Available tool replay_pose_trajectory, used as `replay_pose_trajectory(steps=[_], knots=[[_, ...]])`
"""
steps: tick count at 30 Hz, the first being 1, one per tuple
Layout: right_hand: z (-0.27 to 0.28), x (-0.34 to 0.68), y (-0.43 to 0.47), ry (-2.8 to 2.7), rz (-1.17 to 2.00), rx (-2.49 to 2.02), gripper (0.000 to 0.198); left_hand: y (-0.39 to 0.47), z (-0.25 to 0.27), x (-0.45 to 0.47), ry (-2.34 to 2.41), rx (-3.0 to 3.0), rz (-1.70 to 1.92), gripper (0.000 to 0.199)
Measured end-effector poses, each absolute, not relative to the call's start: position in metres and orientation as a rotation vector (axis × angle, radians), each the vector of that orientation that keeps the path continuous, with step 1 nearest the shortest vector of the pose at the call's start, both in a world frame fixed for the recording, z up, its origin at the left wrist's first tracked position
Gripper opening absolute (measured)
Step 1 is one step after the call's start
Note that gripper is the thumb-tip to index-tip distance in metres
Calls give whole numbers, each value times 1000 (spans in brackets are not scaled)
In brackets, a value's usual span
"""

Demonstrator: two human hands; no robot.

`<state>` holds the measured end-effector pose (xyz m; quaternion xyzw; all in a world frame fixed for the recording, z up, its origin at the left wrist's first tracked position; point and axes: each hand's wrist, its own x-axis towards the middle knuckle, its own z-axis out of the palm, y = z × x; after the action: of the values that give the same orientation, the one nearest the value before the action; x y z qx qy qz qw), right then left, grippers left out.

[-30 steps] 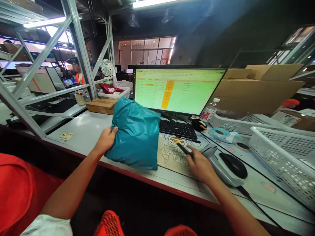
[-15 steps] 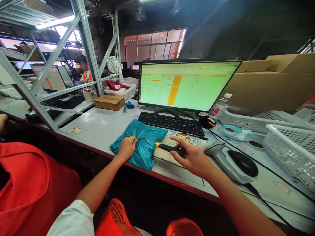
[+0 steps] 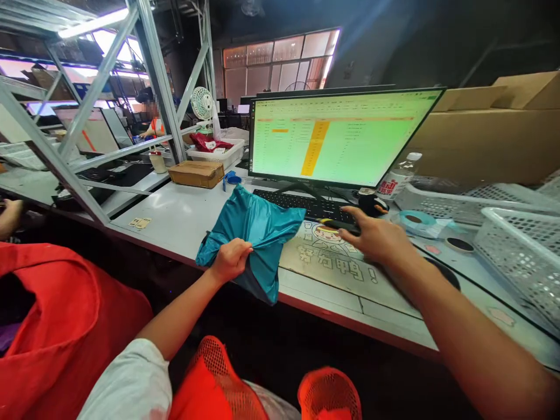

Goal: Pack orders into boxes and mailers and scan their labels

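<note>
My left hand point(image 3: 231, 259) pinches the front of a teal plastic mailer bag point(image 3: 256, 219), gathering its film into creases. The bag is tilted up at the desk's front edge, and its lower part hangs past that edge. My right hand point(image 3: 378, 236) is over the right part of the desk mat, thumb and forefinger around a yellow-and-black box cutter point(image 3: 339, 224). Its yellow end points left towards the bag; no blade can be made out. Below the hand is a cream desk mat point(image 3: 319, 265) with a cartoon print. A black keyboard point(image 3: 301, 204) lies just behind.
A monitor point(image 3: 345, 140) stands behind the keyboard. White plastic baskets point(image 3: 520, 251), a tape roll point(image 3: 415, 220), a mouse point(image 3: 444, 274) and a bottle point(image 3: 398, 175) are to the right. At left are a cardboard box point(image 3: 196, 174), metal rack post point(image 3: 160, 81) and red bag point(image 3: 65, 315).
My right hand has moved right and back with the box cutter, away from the bag and now over the scanner's place. My left hand has lifted and tilted the bag.
</note>
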<state>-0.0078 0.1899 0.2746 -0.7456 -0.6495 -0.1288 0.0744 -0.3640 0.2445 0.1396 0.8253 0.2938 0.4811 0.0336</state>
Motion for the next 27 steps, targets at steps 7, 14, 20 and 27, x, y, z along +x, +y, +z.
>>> replay_pose_trajectory(steps=[7, 14, 20, 27], knots=[[197, 10, 158, -1833, -257, -2355, 66, 250, 199, -359, 1109, 2452, 853, 41], [175, -97, 131, -1967, -217, -1631, 49, 243, 212, -333, 1054, 2605, 569, 20], [156, -185, 160, -1977, -216, -1184, 65, 244, 180, -324, 885, 2046, 1204, 26], [164, -191, 160, -2102, -136, -1327, 65, 275, 201, -331, 1585, 2206, 1175, 38]])
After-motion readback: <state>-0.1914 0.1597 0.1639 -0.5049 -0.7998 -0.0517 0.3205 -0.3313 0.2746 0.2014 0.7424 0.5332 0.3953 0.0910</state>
